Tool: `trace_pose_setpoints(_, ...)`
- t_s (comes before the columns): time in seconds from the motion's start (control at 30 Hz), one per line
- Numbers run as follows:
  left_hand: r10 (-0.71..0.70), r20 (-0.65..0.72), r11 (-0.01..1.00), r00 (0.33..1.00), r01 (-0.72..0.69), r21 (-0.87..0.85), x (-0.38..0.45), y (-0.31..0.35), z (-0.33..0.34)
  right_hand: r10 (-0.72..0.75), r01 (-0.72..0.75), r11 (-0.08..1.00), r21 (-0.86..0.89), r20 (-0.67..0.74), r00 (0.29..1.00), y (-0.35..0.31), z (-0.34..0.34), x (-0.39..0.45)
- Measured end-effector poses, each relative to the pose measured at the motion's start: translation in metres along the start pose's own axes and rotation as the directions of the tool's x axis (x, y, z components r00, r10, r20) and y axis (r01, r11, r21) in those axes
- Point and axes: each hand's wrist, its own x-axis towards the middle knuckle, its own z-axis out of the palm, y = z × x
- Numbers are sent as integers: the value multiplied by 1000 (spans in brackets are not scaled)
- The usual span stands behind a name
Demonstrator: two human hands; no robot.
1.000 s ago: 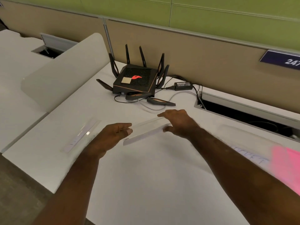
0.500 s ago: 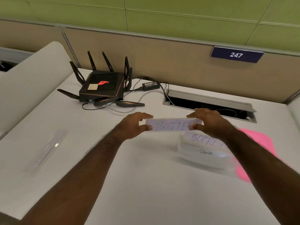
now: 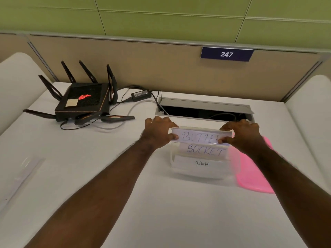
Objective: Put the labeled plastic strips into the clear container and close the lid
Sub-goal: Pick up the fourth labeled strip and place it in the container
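Broadly, a white desk [image 3: 161, 212] fills the frame, with a black router [image 3: 84, 102] at upper left. Right of centre stands the clear container [image 3: 202, 169], a pink lid [image 3: 254, 169] just beside it. Above its opening, the left hand [image 3: 157, 133] and right hand [image 3: 241, 135] each pinch one end of a labeled strip [image 3: 198, 136]. Another strip [image 3: 23, 169] lies at far left.

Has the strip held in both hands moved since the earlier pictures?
Yes. The held strip was near the router; now it is right of it, over the clear container.
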Motion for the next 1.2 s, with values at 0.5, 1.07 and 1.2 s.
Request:
trace_pose_setpoints(0.5, 41, 97, 875, 994, -83, 476, 21, 44, 46, -19, 55, 924, -380, 97, 995, -4, 35, 2)
trace_pose_setpoints(1.07, 139, -82, 921, 987, -98, 378, 14, 48, 42, 64, -59, 946, -319, 5, 998, -14, 35, 5)
trace_pose_setpoints(1.2, 31, -278, 966, 960, 42, 254, -4, 20, 25, 28, -56, 965, -255, -112, 993, -30, 25, 13)
